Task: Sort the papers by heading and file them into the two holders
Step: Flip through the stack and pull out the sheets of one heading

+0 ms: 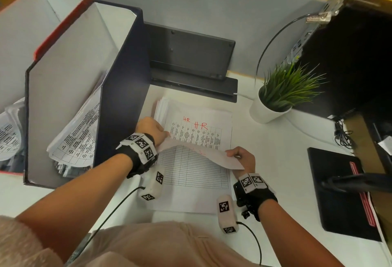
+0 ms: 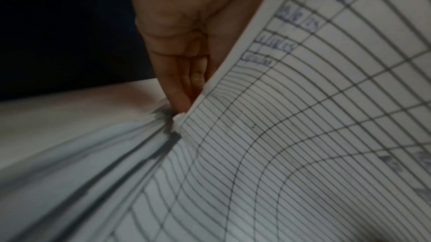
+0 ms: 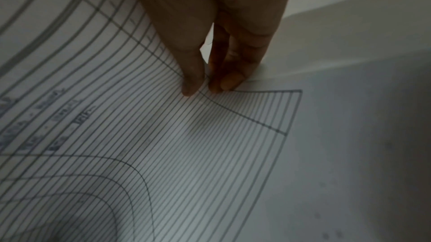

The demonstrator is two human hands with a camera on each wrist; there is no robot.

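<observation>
A stack of papers [image 1: 191, 198] lies on the white desk [image 1: 275, 181]. Its top sheet [image 1: 201, 152], a lined table form, is bent up off the stack. My left hand [image 1: 163, 134] pinches that top sheet's [image 2: 303, 117] left edge, my left hand's [image 2: 184, 106] fingers lying behind the paper. My right hand [image 1: 235, 156] pinches its right corner, and in the right wrist view my right hand [image 3: 203, 87] nips the top sheet [image 3: 140, 126] between thumb and fingers. Beneath shows a sheet marked "HR" in red [image 1: 199, 126]. The dark blue holder [image 1: 123, 97] and the red-edged holder [image 1: 57, 31] stand left, both holding papers.
A potted plant [image 1: 282, 92] in a white pot stands right of the stack. A black slab [image 1: 191, 54] leans on the grey partition behind. A black computer case [image 1: 350, 54] and a black pad with a red stripe [image 1: 339, 192] fill the right side. Cables trail from both wrists.
</observation>
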